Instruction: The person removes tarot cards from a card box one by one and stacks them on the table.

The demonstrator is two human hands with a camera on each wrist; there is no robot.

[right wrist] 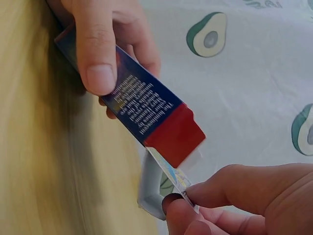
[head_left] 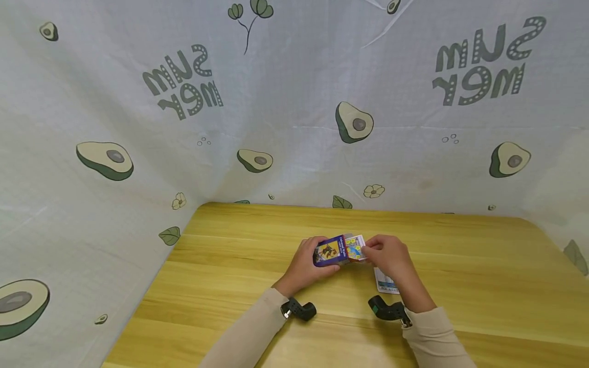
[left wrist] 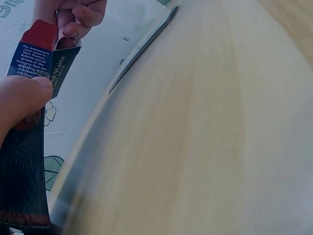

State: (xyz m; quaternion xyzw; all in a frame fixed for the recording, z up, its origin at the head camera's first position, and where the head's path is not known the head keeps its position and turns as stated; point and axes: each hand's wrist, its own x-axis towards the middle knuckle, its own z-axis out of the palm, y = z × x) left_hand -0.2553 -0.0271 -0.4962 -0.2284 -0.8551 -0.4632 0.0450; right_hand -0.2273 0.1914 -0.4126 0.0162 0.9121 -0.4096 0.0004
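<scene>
My left hand [head_left: 306, 263] grips a purple-blue tarot card box [head_left: 329, 250], lettered "Universal Waite", tilted above the table. In the right wrist view its thumb lies along the box's printed narrow side [right wrist: 144, 105], and a red flap [right wrist: 176, 137] stands out at the open end. A colourful card [head_left: 354, 247] sticks partly out of that end; whether more cards are behind it I cannot tell. My right hand [head_left: 391, 255] pinches the card's outer edge between thumb and fingers. Below the right hand, another card [head_left: 385, 283] lies on the table, partly covered by that hand.
The wooden table [head_left: 230, 276] has a light wood grain and rounded far corners. A pale curtain [head_left: 294, 117] printed with avocados hangs behind it and along its left side. Black wrist cameras [head_left: 301, 310] sit on both wrists, above the tabletop.
</scene>
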